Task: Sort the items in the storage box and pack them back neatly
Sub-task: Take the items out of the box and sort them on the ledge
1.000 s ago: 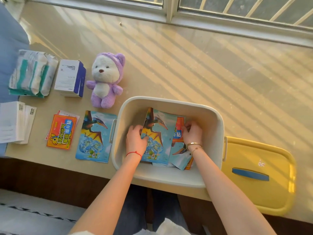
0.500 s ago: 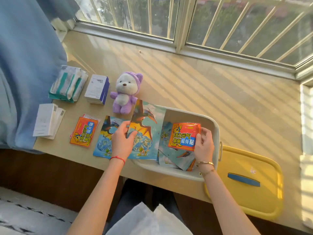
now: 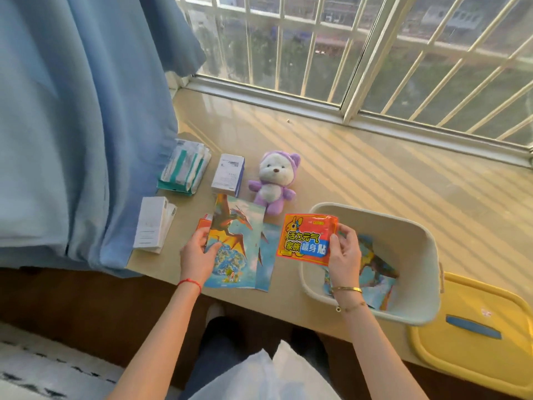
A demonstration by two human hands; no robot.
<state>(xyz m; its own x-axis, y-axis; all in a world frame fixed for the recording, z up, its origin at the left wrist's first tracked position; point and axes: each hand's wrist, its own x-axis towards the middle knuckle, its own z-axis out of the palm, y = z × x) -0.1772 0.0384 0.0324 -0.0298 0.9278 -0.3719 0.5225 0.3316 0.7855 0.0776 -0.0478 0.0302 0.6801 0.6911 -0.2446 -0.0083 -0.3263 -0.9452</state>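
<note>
Orange warmer packet (image 3: pixel 306 239) is pinched in the right hand (image 3: pixel 344 249), held just above the near left rim of the white storage box (image 3: pixel 415 269). Dinosaur booklet (image 3: pixel 235 239) is gripped by the left hand (image 3: pixel 199 256) over the table (image 3: pixel 360 174). More booklets (image 3: pixel 375 272) lie inside the box, beneath the right hand. Beyond the left hand sits a purple plush bear (image 3: pixel 274 181).

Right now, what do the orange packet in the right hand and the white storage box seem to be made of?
Orange packet: likely plastic film or foil, glossy; it catches light and has a flat sealed border. The right hand pinches its edge.
Storage box: probably moulded plastic, matte off-white; smooth rounded walls and rim, with no visible seams.
</note>
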